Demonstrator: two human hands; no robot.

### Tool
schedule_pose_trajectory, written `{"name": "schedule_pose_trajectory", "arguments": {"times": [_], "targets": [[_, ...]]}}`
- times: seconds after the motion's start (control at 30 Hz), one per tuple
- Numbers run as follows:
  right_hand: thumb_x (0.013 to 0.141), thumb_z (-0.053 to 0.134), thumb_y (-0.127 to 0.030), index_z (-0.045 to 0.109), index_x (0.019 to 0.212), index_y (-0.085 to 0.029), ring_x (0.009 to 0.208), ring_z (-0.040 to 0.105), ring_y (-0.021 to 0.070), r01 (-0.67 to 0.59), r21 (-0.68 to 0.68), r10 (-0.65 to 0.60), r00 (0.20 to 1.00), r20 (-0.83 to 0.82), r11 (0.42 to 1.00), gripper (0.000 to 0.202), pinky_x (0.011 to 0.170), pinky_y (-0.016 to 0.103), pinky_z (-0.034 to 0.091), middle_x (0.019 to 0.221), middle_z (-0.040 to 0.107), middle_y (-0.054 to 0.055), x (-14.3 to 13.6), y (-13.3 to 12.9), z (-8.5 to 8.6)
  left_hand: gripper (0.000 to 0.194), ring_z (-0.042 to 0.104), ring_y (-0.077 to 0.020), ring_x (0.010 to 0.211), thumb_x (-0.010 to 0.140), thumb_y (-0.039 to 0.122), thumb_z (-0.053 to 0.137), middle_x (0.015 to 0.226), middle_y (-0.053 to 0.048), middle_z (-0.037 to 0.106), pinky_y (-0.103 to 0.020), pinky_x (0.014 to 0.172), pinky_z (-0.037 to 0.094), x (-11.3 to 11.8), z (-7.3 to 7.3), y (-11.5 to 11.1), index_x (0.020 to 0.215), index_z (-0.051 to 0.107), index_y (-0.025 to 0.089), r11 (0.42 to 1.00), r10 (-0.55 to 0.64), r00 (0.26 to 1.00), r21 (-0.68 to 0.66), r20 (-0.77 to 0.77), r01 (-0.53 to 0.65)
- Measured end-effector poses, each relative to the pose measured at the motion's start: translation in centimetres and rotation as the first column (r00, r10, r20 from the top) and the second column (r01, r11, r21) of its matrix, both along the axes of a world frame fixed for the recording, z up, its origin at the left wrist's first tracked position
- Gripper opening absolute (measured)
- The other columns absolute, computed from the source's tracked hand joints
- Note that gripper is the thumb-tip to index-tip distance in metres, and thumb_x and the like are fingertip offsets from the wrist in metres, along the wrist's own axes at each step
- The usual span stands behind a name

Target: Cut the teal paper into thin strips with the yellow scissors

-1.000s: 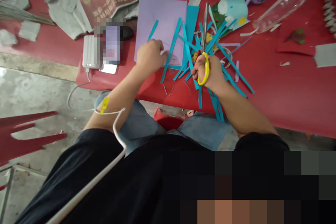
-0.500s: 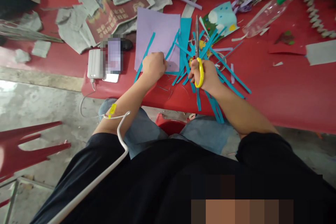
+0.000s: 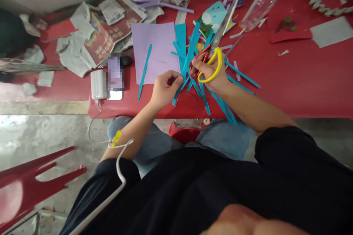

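Observation:
My left hand (image 3: 166, 87) pinches a teal paper strip (image 3: 191, 52) between thumb and fingertips at the near right corner of the purple sheets (image 3: 156, 49). The strip slants up and away to the right. My right hand (image 3: 211, 70) is wrapped round scissors with one yellow and one red handle loop (image 3: 218, 67); their blades stand apart and point to the upper right. More teal strips (image 3: 202, 99) lie in a loose pile under and around my right hand. One single strip (image 3: 145, 69) rests across the left part of the purple sheets.
Left of the sheets are a white power bank (image 3: 98, 84) with a cable, a phone (image 3: 115, 72) and crumpled newspaper (image 3: 74, 53). A clear bottle (image 3: 257, 11) lies at the upper right. A cable runs along my left arm.
My left hand has moved down to the strip's near end, with its fingers looser. The scissors have turned to the right and opened. The camera view has shifted.

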State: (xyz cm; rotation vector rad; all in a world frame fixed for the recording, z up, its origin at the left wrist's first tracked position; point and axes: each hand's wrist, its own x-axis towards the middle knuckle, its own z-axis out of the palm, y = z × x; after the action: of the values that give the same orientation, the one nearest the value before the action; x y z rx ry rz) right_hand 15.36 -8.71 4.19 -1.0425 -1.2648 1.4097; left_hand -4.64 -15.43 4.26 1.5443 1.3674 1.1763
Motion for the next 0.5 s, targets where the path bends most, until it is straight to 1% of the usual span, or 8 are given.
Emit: {"name": "schedule_pose_trajectory", "arguments": {"times": [0.07, 0.13, 0.23, 0.37, 0.43, 0.5], "targets": [[0.078, 0.091, -0.081, 0.061, 0.079, -0.030, 0.066, 0.072, 0.0221, 0.032, 0.008, -0.032, 0.998, -0.045, 0.999, 0.059, 0.069, 0.045, 0.069, 0.072, 0.073, 0.000, 0.32, 0.32, 0.25, 0.011, 0.060, -0.0157, 0.072, 0.100, 0.026, 0.071, 0.081, -0.002, 0.071, -0.034, 0.069, 0.049, 0.47, 0.00, -0.53, 0.091, 0.075, 0.022, 0.999, -0.021, 1.000, -0.024, -0.015, 0.021], [0.078, 0.093, -0.074, 0.056, 0.078, -0.030, 0.063, 0.069, 0.0211, 0.019, 0.007, -0.018, 0.998, -0.065, 1.000, 0.057, 0.070, 0.046, 0.068, 0.070, 0.070, -0.001, 0.60, 0.67, 0.21, 0.011, 0.061, -0.0161, 0.073, 0.100, 0.026, 0.070, 0.082, -0.002, 0.072, -0.035, 0.070, 0.050, 0.61, -0.15, -0.64, 0.091, 0.075, 0.023, 0.999, -0.030, 0.999, -0.036, -0.036, 0.028], [0.076, 0.096, -0.066, 0.054, 0.080, -0.031, 0.065, 0.069, 0.0211, 0.005, -0.009, -0.005, 0.997, -0.078, 1.000, 0.055, 0.070, 0.045, 0.066, 0.073, 0.068, -0.002, 0.62, 0.78, -0.01, 0.011, 0.062, -0.0161, 0.072, 0.100, 0.027, 0.069, 0.082, -0.002, 0.073, -0.036, 0.070, 0.050, 0.43, -0.36, -0.48, 0.092, 0.075, 0.023, 0.998, -0.039, 0.997, -0.056, -0.065, 0.036], [0.076, 0.095, -0.066, 0.052, 0.082, -0.030, 0.063, 0.066, 0.0194, 0.066, -0.026, -0.068, 0.991, -0.111, 0.997, 0.056, 0.066, 0.043, 0.063, 0.070, 0.063, -0.004, 0.03, 0.25, -0.13, 0.011, 0.063, -0.0162, 0.072, 0.098, 0.026, 0.069, 0.081, -0.002, 0.073, -0.036, 0.070, 0.051, 0.14, -0.16, -0.50, 0.089, 0.074, 0.023, 0.995, -0.075, 0.994, -0.065, -0.075, 0.071], [0.077, 0.095, -0.067, 0.051, 0.081, -0.030, 0.063, 0.066, 0.0184, 0.091, -0.027, -0.094, 0.987, -0.134, 0.996, 0.057, 0.065, 0.042, 0.062, 0.072, 0.066, -0.003, -0.17, 0.26, -0.24, 0.011, 0.062, -0.0157, 0.071, 0.098, 0.024, 0.069, 0.079, -0.002, 0.072, -0.036, 0.070, 0.052, 0.11, 0.09, -0.65, 0.087, 0.072, 0.023, 0.993, -0.107, 0.991, -0.062, -0.083, 0.102], [0.078, 0.095, -0.068, 0.050, 0.081, -0.030, 0.066, 0.068, 0.0187, 0.123, -0.028, -0.126, 0.984, -0.123, 0.992, 0.059, 0.065, 0.042, 0.063, 0.080, 0.072, -0.001, -0.15, 0.68, -0.47, 0.012, 0.061, -0.0152, 0.071, 0.097, 0.022, 0.069, 0.077, -0.001, 0.071, -0.036, 0.071, 0.051, 0.07, 0.25, -0.77, 0.086, 0.071, 0.023, 0.990, -0.132, 0.986, -0.067, -0.102, 0.125]]}}
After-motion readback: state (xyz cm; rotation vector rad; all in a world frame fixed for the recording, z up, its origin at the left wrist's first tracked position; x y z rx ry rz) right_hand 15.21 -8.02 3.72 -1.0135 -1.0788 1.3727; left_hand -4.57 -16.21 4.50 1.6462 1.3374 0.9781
